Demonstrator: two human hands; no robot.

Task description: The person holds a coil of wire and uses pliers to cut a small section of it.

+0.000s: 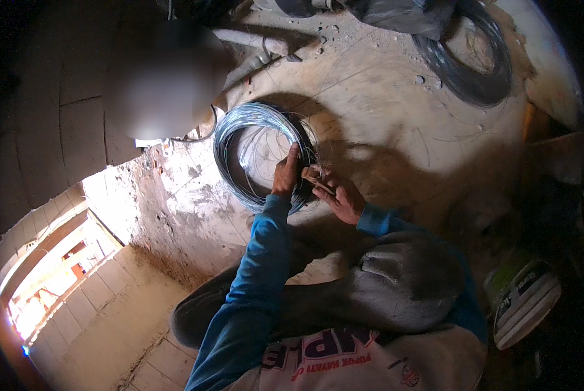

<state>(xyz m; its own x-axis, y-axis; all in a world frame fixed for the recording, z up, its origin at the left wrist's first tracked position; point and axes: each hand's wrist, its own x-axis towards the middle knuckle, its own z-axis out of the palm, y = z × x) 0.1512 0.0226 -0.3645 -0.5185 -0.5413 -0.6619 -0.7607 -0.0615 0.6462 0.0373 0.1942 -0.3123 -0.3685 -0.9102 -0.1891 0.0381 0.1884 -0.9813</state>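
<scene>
A coil of thin grey metal wire (225, 140) lies on the floor in front of my crossed legs. My left hand (286, 174) is at the coil's near right side, one finger stretched along the strands and the others seemingly curled round them. Just right of it, my right hand (345, 201) grips a short brown tool (318, 182); its exact kind is too small to make out. The tool's tip points toward the coil's right edge, close to my left hand. A few loose wire ends stick out around there.
At the upper right lies a second wire coil (494, 85), partly under dark grey cloth (402, 16). A pale pipe (253, 42) and small stones are at the top. To the left are a block wall (77, 117) and a bright opening (57, 280). A green-and-white bag (526, 303) sits at right.
</scene>
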